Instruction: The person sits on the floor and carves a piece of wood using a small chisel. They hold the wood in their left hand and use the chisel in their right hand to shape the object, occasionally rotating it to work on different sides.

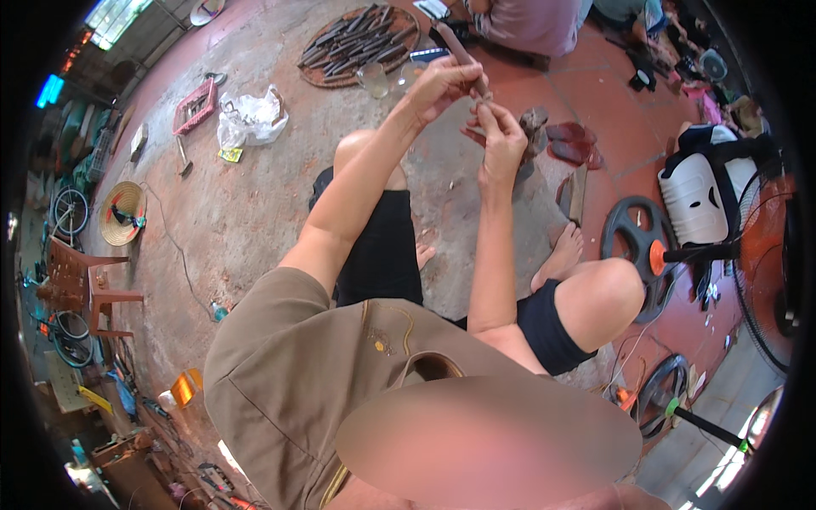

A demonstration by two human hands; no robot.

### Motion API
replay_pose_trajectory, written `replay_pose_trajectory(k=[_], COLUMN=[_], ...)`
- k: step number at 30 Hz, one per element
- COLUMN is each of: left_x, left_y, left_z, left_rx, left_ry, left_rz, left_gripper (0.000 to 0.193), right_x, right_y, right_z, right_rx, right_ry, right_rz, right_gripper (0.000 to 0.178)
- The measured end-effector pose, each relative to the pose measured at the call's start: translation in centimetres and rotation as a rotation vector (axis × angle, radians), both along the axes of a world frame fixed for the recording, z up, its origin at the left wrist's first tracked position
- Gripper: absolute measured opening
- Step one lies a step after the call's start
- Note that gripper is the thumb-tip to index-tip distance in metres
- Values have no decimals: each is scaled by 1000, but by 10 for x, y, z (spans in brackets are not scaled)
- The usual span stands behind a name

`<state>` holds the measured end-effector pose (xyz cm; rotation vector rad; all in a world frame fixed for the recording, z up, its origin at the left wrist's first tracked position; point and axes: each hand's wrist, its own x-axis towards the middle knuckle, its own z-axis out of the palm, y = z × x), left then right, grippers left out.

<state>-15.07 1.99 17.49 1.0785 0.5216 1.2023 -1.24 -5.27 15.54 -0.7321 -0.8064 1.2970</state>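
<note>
A slim brown stick (460, 56) is held out ahead of me, slanting up and to the left. My left hand (446, 85) is closed around its lower part, thumb and fingers pressed against it. Just below, my right hand (500, 140) pinches at the stick's lower end with thumb and forefinger; its other fingers curl loosely. The exact grip there is too small to make out. Beyond my left hand lies a round woven tray (316, 76) heaped with dark brown sticks (361, 38). A clear drinking glass (372, 80) stands at the tray's near edge.
Red-brown sandals (575, 144) lie right of my hands. A hammer (183, 158), white plastic bag (246, 123) and pink basket (195, 107) are on the floor leftward. At the right stand a fan (765, 255) and a white case (699, 200). Another person (531, 30) sits ahead.
</note>
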Motion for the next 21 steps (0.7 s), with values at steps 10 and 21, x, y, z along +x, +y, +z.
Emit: replay_pose_trajectory(k=[10, 21], left_x=[1, -3], left_y=[-5, 8], left_z=[5, -7], left_rx=[-34, -73], left_ry=[-44, -87], left_rz=[16, 189], left_gripper=[11, 13], right_x=[-3, -10], right_y=[0, -8], right_z=[-5, -2], right_rx=[50, 213], right_ry=[28, 12], right_rz=[-28, -90], right_gripper=[2, 5])
